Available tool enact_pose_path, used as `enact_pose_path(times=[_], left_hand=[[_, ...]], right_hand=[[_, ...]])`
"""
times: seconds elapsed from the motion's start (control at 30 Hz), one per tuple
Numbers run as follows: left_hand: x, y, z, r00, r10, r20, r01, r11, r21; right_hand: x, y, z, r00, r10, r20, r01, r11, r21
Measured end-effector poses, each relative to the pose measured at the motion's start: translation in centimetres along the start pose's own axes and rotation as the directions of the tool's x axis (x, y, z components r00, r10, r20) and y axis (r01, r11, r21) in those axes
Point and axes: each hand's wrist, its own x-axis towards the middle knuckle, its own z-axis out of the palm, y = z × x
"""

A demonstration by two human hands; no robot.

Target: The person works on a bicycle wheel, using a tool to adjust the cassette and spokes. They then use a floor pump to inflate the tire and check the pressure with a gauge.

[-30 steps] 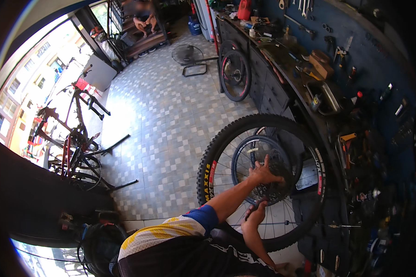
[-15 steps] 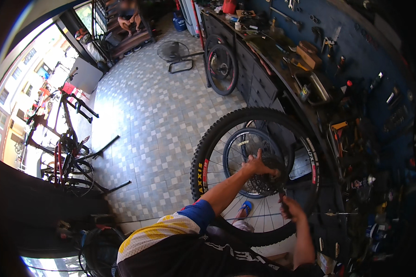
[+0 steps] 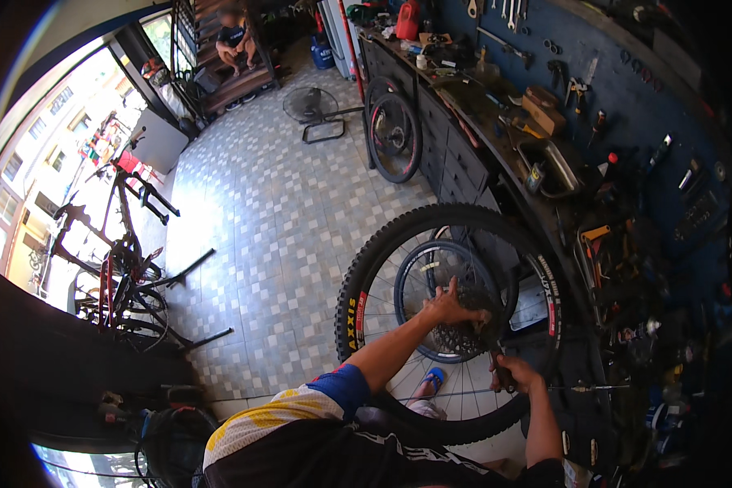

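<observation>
A large bicycle wheel (image 3: 351, 281) with a knobby black tyre stands upright in front of me, a dark cassette (image 3: 455, 333) at its hub. My left hand (image 3: 449, 307) grips at the cassette, forefinger stretched upward and thumb near the hub's centre; what lies beneath the thumb is unclear. Lower right, my right hand (image 3: 512, 372) is closed round a dark tool handle (image 3: 496, 358) that reaches to the hub. Behind this wheel is a smaller wheel (image 3: 402, 285) with a narrow tyre. A blue sandal (image 3: 436, 376) on a foot shows through the spokes.
A cluttered workbench (image 3: 496, 163) runs along the tool wall (image 3: 655, 134) on my right. Further off are leaning wheels (image 3: 415, 146), a floor fan (image 3: 309, 106) and a seated person (image 3: 236, 45) on stairs. Bicycles (image 3: 118, 244) stand by the bright doorway at left.
My right hand has moved up and rightward from near the lower spokes, staying closed on the tool. The left hand stays at the cassette. The whole view has shifted slightly.
</observation>
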Motion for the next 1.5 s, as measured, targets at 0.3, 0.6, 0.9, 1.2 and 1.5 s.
enact_pose_path(times=[0.3,0.6,0.9,1.2,1.5], left_hand=[[-0.5,0.4,0.0,0.998,0.064,-0.029,-0.065,0.997,-0.039],[0.3,-0.1,0.2,0.997,0.068,-0.028,-0.069,0.997,-0.030],[0.7,-0.8,1.1,0.991,0.079,-0.113,-0.079,0.997,0.003],[1.1,-0.6,0.9,0.994,0.077,-0.074,-0.078,0.997,-0.010],[0.8,-0.1,0.1,0.999,0.045,-0.022,-0.045,0.999,-0.024]], right_hand=[[0.3,0.3,-0.3,0.998,-0.013,0.055,0.008,0.996,0.089],[-1.2,-0.8,1.4,0.994,-0.013,0.104,-0.008,0.980,0.199],[-1.0,-0.5,1.9,0.998,-0.056,0.022,0.051,0.980,0.194],[0.0,-1.6,0.1,0.998,-0.058,-0.029,0.053,0.988,-0.143],[-0.5,-0.9,0.7,0.995,-0.092,-0.030,0.091,0.995,-0.033]])
